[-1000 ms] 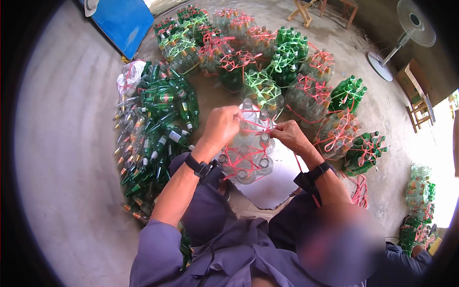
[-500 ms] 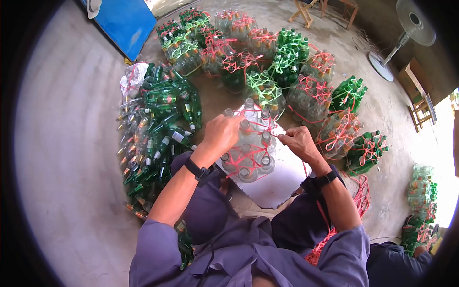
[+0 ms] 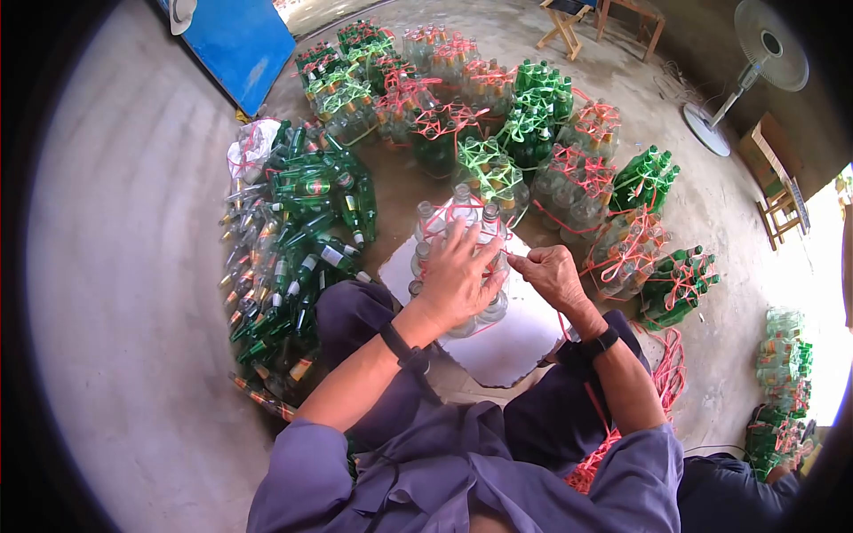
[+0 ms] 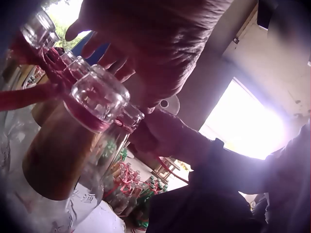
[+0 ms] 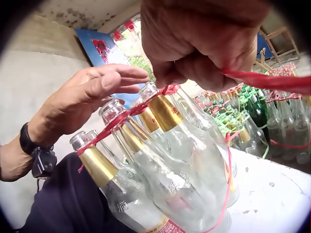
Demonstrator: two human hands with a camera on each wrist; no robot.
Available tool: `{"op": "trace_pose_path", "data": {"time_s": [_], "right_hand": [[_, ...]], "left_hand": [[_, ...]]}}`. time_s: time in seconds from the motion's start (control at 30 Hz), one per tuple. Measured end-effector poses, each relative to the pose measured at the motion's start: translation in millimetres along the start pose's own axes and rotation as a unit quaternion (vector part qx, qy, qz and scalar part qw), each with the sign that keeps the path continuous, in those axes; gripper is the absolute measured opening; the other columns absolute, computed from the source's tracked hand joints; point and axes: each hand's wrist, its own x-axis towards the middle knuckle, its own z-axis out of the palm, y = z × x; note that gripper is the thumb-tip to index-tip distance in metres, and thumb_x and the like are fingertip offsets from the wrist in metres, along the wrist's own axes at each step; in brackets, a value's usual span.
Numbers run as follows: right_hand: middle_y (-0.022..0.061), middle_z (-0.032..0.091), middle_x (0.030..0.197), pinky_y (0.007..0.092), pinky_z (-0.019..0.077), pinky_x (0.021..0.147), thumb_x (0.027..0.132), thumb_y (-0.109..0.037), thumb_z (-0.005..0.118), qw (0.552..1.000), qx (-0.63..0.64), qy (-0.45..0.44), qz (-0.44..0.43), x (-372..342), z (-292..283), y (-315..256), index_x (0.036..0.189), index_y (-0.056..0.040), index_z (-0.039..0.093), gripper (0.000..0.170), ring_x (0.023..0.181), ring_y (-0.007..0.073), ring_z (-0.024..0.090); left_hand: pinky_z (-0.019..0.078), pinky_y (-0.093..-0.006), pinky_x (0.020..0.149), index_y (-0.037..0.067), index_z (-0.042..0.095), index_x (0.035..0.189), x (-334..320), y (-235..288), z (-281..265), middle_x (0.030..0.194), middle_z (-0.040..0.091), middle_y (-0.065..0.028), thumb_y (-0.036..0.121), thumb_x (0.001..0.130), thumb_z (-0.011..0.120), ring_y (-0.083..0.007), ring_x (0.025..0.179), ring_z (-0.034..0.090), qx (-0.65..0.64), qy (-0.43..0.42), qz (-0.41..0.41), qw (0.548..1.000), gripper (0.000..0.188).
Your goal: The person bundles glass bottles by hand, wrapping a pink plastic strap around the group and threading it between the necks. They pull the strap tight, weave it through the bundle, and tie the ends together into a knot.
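A bundle of clear glass bottles (image 5: 180, 150) with gold neck bands stands on a white board (image 3: 506, 355) in front of the person. Red plastic strap (image 5: 124, 116) runs round the bottle necks. My left hand (image 3: 458, 280) lies over the bottle tops with its fingers extended; in the right wrist view its palm faces down, close over the mouths. At the bundle's right side, my right hand (image 3: 549, 271) pinches the red strap, and a length of it trails from the fist in the right wrist view. The left hand hides several bottles in the head view.
Loose green bottles (image 3: 311, 186) lie heaped at the left. Several tied bottle bundles (image 3: 577, 186) stand in an arc ahead and right. Loose red strap (image 3: 671, 364) lies by the right knee. A standing fan (image 3: 769, 53) is at the far right, and another person's sleeve (image 3: 737, 489) shows lower right.
My left hand has let go of the strap, moved right and toward the body, and spread out over the bottles. The right hand has shifted slightly right, still pinching the strap.
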Motion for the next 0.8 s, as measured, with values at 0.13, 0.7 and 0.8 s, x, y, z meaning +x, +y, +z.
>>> {"op": "trace_pose_path", "data": {"time_s": [0.13, 0.7, 0.8], "right_hand": [[0.0049, 0.03, 0.049, 0.0352, 0.0309, 0.042, 0.09, -0.023, 0.07, 0.999, -0.019, 0.021, -0.029, -2, 2, 2, 0.059, 0.0065, 0.052, 0.046, 0.05, 0.0057, 0.031], [0.0023, 0.036, 0.051, 0.034, 0.0338, 0.046, 0.091, -0.024, 0.068, 0.997, -0.071, -0.001, -0.032, -5, -14, 6, 0.063, 0.0057, 0.053, 0.044, 0.052, 0.0067, 0.035], [0.0015, 0.038, 0.05, 0.0331, 0.0338, 0.046, 0.091, -0.023, 0.067, 0.998, -0.063, 0.0, -0.027, -8, -13, 6, 0.063, 0.0059, 0.054, 0.042, 0.051, 0.0063, 0.036]], "left_hand": [[0.0417, -0.0541, 0.098, 0.012, 0.068, 0.124, 1, 1, 10, 0.131, 0.06, -0.0185, 0.036, 0.086, 0.073, -0.0404, 0.131, 0.048, -0.03, 0.001, -0.028, 0.999, 0.045], [0.0447, -0.0485, 0.103, 0.015, 0.07, 0.12, 0, -2, 13, 0.126, 0.063, -0.0188, 0.022, 0.086, 0.071, -0.0402, 0.131, 0.051, -0.038, 0.028, -0.036, 0.998, 0.034], [0.0438, -0.0487, 0.104, 0.01, 0.065, 0.126, -5, 2, 8, 0.129, 0.061, -0.0206, 0.023, 0.088, 0.07, -0.0417, 0.134, 0.048, -0.042, 0.004, -0.031, 0.999, 0.041]]}}
